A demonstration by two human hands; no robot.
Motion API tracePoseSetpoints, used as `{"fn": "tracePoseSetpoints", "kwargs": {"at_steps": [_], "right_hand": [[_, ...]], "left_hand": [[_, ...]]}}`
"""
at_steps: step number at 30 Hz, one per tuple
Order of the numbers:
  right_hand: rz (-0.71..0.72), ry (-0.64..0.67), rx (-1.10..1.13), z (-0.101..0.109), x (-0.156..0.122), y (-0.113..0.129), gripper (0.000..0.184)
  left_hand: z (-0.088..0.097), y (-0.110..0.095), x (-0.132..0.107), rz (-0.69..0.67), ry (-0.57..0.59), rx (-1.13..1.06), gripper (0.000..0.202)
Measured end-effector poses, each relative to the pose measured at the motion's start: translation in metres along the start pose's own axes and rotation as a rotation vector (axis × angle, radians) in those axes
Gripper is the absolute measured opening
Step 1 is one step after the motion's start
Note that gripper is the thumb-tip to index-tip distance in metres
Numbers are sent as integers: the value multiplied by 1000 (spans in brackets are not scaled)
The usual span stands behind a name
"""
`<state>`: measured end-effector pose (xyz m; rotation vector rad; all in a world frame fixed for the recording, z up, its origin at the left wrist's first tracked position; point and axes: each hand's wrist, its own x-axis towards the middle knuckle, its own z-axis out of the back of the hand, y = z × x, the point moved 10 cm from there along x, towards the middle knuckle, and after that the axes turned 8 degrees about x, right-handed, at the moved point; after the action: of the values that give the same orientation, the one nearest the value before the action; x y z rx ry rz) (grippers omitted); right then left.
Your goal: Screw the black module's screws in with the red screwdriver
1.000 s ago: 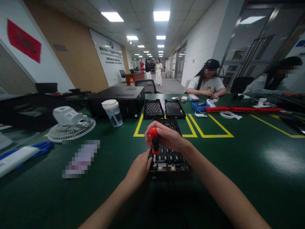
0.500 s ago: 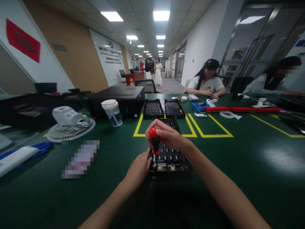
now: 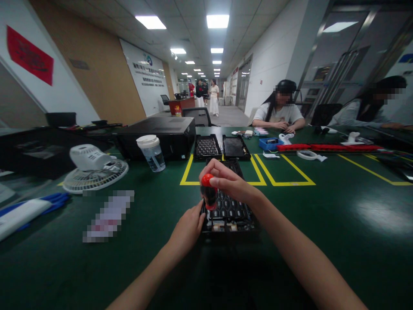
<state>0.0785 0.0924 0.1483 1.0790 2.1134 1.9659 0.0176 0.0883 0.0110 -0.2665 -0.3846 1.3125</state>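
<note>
My right hand is closed around a short screwdriver with a red-and-black handle, held upright. The tool is over the left side of a black plastic case. Rows of rounded cells fill the middle of this case, and small light-coloured parts and wiring show along its near end. At the case's left edge, my left hand grips the wall with its fingertips, close to the screwdriver's lower end. The screwdriver's tip is too dark to make out.
Behind the case lie two similar black trays. A lidded cup, a white fan and a large black box stand to the left. At right are a blue bin, a tape roll and two seated people.
My right hand's fingers have shifted slightly around the top of the screwdriver handle. My left hand stays at the case's edge, and the case has not visibly moved.
</note>
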Motion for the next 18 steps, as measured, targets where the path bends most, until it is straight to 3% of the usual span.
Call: {"fn": "tracePoseSetpoints", "kwargs": {"at_steps": [13,18], "right_hand": [[47,-8,-77,1,-2,9,14],[44,-10,-78,1,-2,11,22]], "left_hand": [[0,-2,0,-4,2,2,36],[0,-3,1,-13,-1,-5,34]]}}
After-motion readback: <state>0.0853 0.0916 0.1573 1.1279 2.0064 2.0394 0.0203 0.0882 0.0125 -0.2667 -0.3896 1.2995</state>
